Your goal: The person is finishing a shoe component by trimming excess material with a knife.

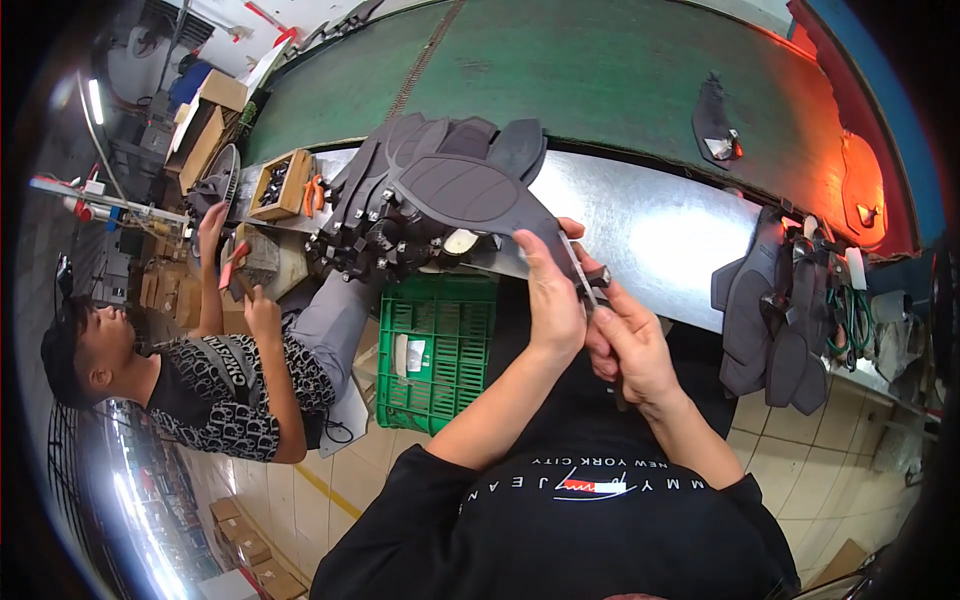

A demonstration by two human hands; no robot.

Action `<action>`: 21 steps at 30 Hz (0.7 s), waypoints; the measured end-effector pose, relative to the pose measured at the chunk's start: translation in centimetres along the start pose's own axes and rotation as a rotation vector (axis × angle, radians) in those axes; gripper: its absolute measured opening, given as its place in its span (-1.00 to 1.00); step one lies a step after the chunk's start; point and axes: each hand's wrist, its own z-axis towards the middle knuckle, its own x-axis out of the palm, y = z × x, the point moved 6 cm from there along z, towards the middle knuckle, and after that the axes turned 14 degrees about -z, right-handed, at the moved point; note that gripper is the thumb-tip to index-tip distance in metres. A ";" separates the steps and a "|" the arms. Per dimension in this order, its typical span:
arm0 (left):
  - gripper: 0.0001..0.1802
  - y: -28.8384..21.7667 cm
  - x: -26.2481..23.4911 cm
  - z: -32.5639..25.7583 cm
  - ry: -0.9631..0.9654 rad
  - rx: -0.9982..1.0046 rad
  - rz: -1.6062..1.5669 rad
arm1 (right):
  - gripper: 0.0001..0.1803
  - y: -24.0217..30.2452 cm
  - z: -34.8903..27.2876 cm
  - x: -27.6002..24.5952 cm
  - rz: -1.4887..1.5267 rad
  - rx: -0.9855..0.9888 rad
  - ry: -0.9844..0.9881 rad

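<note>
Dark pad [488,198] in left hand [556,308]; wooden box [295,185] holds small dark parts [271,186].

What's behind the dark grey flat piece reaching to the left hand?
Past the far edge of the dark grey flat piece, the ends of similar pieces fan out. Whatever lies directly behind its wide part is covered, so their full shapes and number cannot be told.

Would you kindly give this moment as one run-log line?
left hand: holding thin piece, kind unclear | right hand: holding its lower end | nearby: dark grey flat pieces, green crate
</note>
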 end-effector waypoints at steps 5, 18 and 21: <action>-0.25 0.1 -0.4 0.3 0.072 0.035 0.051 | -0.51 0.8 -0.1 -0.9 0.130 0.096 0.055; -0.19 0.9 0.9 -1.3 0.066 -0.601 -0.375 | -0.59 8.1 -0.6 2.1 -1.030 -0.756 -0.126; -0.24 2.5 0.5 -1.8 0.189 -0.723 -0.468 | -0.68 8.1 -1.8 2.2 -1.169 -0.944 -0.257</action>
